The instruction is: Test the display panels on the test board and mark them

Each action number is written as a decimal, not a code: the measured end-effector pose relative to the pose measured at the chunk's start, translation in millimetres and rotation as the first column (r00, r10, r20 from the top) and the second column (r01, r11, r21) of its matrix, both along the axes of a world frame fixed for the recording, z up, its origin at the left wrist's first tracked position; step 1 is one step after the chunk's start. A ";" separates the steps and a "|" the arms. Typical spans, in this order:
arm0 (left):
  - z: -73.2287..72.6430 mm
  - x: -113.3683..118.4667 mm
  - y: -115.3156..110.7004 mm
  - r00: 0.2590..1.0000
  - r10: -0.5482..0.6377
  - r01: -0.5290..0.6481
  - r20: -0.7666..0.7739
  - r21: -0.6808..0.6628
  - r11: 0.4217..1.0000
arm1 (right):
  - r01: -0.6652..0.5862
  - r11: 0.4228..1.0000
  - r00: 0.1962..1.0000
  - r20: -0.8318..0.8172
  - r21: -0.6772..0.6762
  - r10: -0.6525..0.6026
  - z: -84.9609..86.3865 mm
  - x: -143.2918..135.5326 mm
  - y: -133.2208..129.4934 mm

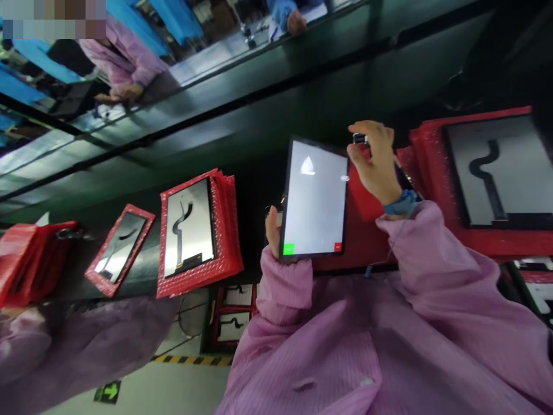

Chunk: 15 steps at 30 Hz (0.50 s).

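Note:
A lit display panel (317, 199) stands tilted in front of me, its white screen showing a green square and a red square along the lower edge. My left hand (273, 230) grips it from behind at the lower left; the thumb side shows and most fingers are hidden. To the right of the panel's top corner, my right hand (375, 158) is raised with thumb and fingers closed around a small black-and-metal object (359, 138), too small to name. A blue wrist strap (401, 203) with a thin cord circles that wrist.
Unlit display panels with black flex cables lie on red bubble-wrap stacks, one left (220, 230) and one right (432, 167). A smaller panel (123, 245) and red bags (37, 259) sit farther left. A crate (209, 334) is below the bench. Co-workers sit opposite and at left.

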State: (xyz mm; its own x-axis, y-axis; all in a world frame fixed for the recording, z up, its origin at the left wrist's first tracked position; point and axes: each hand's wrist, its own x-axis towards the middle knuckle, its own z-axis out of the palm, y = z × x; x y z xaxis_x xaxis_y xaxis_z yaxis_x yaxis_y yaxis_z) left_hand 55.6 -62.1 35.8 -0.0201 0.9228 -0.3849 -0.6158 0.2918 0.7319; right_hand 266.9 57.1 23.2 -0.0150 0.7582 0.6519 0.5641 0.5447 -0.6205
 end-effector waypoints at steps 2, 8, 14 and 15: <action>6.7 1.9 -4.0 0.997 0.008 -0.009 -0.077 -0.017 1.000 | -0.021 0.999 1.000 0.012 -0.040 0.021 1.6 -2.7 -5.3; 21.1 26.2 -10.1 0.948 -0.137 0.140 -0.287 -0.010 0.990 | -0.147 0.989 0.981 0.124 -0.013 0.148 13.1 -17.3 -26.5; 17.3 45.4 -6.9 0.831 -0.186 0.331 -0.524 0.198 0.923 | -0.251 0.968 0.954 0.168 -0.003 0.248 20.6 -19.0 -36.6; 17.1 46.1 -8.0 0.792 -0.160 0.358 -0.589 0.235 0.904 | -0.247 0.969 0.958 0.152 -0.001 0.244 20.4 -18.4 -36.7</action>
State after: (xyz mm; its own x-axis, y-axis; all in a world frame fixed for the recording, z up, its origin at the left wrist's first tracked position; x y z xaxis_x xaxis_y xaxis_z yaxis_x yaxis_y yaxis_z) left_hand 101.7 -70.1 52.8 0.1238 0.9899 -0.0685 -0.0209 0.0716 0.9972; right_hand 248.5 20.4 43.6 -0.2976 0.7073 0.6412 0.4975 0.6881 -0.5282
